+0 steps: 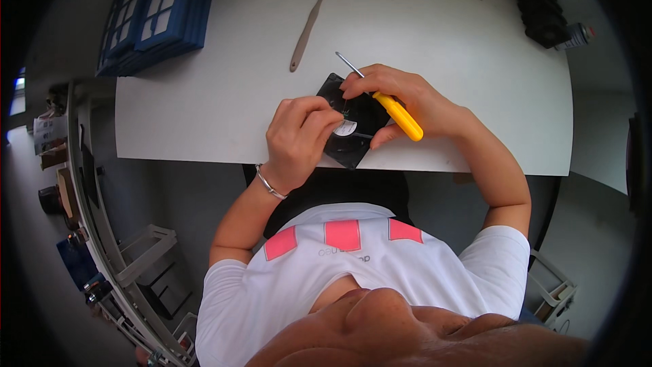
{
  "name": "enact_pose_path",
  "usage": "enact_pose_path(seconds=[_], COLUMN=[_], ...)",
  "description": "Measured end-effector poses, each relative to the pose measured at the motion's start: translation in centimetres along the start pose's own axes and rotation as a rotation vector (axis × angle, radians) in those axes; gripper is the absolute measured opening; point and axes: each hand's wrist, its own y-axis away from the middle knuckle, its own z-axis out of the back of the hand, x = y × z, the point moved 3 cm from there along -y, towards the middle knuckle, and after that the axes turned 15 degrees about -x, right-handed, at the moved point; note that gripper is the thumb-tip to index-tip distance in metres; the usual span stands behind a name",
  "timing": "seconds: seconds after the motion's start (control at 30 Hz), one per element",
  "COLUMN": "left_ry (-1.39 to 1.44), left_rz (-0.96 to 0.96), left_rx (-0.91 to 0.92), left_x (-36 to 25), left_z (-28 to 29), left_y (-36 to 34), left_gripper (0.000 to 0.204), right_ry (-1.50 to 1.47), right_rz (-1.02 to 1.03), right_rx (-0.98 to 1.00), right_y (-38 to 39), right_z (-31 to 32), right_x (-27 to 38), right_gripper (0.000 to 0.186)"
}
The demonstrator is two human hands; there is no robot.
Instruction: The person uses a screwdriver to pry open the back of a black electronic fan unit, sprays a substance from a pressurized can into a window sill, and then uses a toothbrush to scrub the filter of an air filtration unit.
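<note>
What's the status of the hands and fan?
Left hand pinching at black square fan. Right hand holds yellow-handled screwdriver. Nothing blocking.

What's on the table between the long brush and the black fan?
Only the thin metal shaft of the yellow-handled screwdriver; otherwise bare white table separates brush and fan, per the head view.
</note>
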Motion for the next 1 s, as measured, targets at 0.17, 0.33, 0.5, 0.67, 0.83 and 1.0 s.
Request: enact_pose_path(seconds=[0.17,0.33,0.5,0.67,0.83,1.0], left_ry=[0.027,0.085,0.105,0.103,0.103,0.103], left_rz=[-0.057,-0.146,-0.299,-0.319,-0.288,-0.129], left_rx=[0.022,0.039,0.070,0.095,0.125,0.089], left_x=[0.0,0.5,0.3,0.4,0.1,0.0], left_z=[0.4,0.8,1.8,2.3,2.6,2.2], left_y=[-0.1,0.1,0.1,0.4,0.1,0.7], left_gripper=[0.020,0.023,0.032,0.034,0.034,0.032], right_ry=[0.018,0.034,0.045,0.054,0.065,0.077], right_rz=[-0.007,-0.031,-0.012,-0.016,-0.027,-0.013], right_rx=[0.002,0.025,0.028,0.037,0.055,0.042], right_y=[0.0,0.3,0.4,0.4,0.5,0.5], right_z=[-0.2,-0.5,-1.0,-1.1,-0.9,-1.0], right_x=[0.2,0.2,0.2,0.2,0.3,0.2], right_gripper=[0.067,0.067,0.067,0.066,0.067,0.068])
